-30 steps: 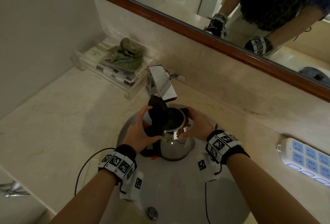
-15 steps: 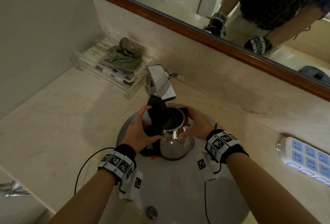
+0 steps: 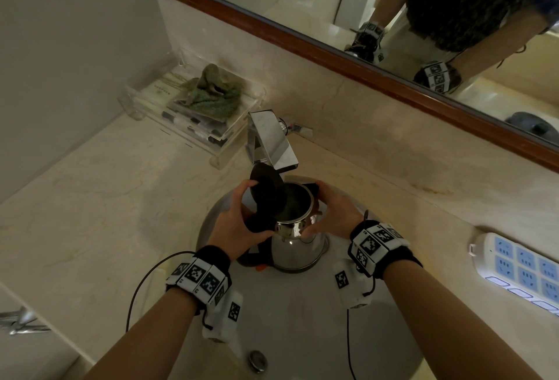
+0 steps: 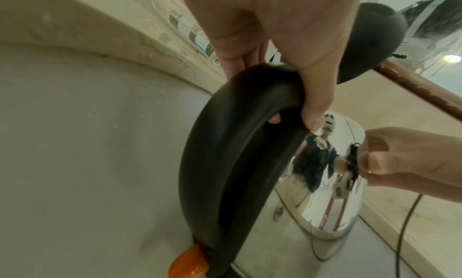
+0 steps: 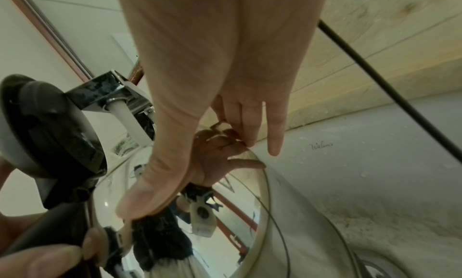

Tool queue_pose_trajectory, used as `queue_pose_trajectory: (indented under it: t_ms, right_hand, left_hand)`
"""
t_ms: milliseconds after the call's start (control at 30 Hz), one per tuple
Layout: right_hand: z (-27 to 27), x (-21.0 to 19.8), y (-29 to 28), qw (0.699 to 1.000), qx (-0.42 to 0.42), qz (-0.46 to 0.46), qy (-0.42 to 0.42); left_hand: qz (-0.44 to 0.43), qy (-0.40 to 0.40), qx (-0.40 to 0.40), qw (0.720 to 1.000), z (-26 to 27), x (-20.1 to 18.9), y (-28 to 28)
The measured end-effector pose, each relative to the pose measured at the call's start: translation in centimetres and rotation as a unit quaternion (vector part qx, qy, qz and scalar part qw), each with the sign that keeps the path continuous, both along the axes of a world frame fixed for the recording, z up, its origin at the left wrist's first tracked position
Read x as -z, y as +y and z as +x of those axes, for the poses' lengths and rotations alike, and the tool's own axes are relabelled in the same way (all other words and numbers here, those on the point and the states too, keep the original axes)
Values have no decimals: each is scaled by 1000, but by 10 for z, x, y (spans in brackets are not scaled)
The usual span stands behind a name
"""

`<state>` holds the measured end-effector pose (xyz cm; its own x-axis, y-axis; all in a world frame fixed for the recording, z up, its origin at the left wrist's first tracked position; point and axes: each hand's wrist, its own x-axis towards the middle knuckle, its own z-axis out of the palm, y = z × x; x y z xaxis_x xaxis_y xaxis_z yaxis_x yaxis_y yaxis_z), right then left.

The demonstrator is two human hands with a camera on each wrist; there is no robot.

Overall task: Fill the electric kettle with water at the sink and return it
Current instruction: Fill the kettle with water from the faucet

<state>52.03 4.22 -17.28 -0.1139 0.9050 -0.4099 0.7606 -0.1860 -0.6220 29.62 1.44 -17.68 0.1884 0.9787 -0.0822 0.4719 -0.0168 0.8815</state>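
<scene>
A steel electric kettle [image 3: 298, 246] with a black handle [image 4: 240, 154] stands upright in the sink [image 3: 296, 319], its mouth under the square chrome faucet [image 3: 272, 140]. Its black lid [image 3: 266, 190] is tipped up and open. My left hand [image 3: 239, 222] grips the top of the handle. My right hand [image 3: 335, 211] clasps the kettle's upper body, thumb [image 5: 150, 183] on the steel and fingers round the spout side. In the right wrist view a whitish column [image 5: 127, 118] hangs below the faucet; I cannot tell if it is water.
A clear acrylic tray [image 3: 225, 149] with a green cloth sits behind and left of the faucet. At the right a blue-and-white power strip [image 3: 520, 270] lies on the counter. The drain plug [image 3: 258, 360] is near the basin's front. A wood-framed mirror [image 3: 302, 40] backs the counter.
</scene>
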Motion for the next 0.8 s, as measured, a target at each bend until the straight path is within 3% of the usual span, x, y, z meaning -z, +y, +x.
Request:
queue_pose_trajectory:
  t_ms: [800]
  right_hand:
    - [0, -4, -2, 1000, -3, 3, 1]
  left_hand:
    - [-4, -2, -2, 1000, 1, 1, 0]
